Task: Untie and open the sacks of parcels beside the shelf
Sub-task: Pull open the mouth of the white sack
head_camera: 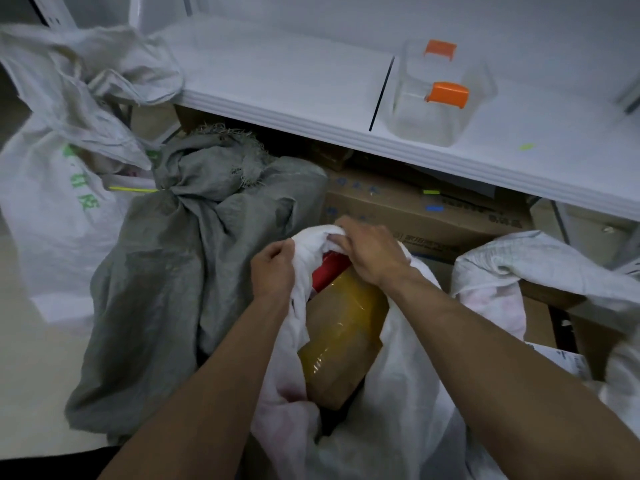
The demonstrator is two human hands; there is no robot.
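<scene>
A white woven sack (405, 375) stands in front of me with its mouth pulled apart. Inside it I see a brown parcel wrapped in yellowish tape (343, 341) and a red parcel (329, 271) above it. My left hand (273, 268) grips the left edge of the sack's mouth. My right hand (367, 251) grips the bunched cloth at the far edge. To the left stands a grey sack (180, 271), its neck still knotted (207, 178). A white sack with green print (55, 202) stands at the far left, its top loose.
A white shelf board (284, 81) runs across the top, holding a clear container with orange clips (440, 95). Cardboard boxes (415, 209) lie under the shelf. Another white sack (512, 268) with a box in it lies at the right. Pale floor (31, 375) shows at the left.
</scene>
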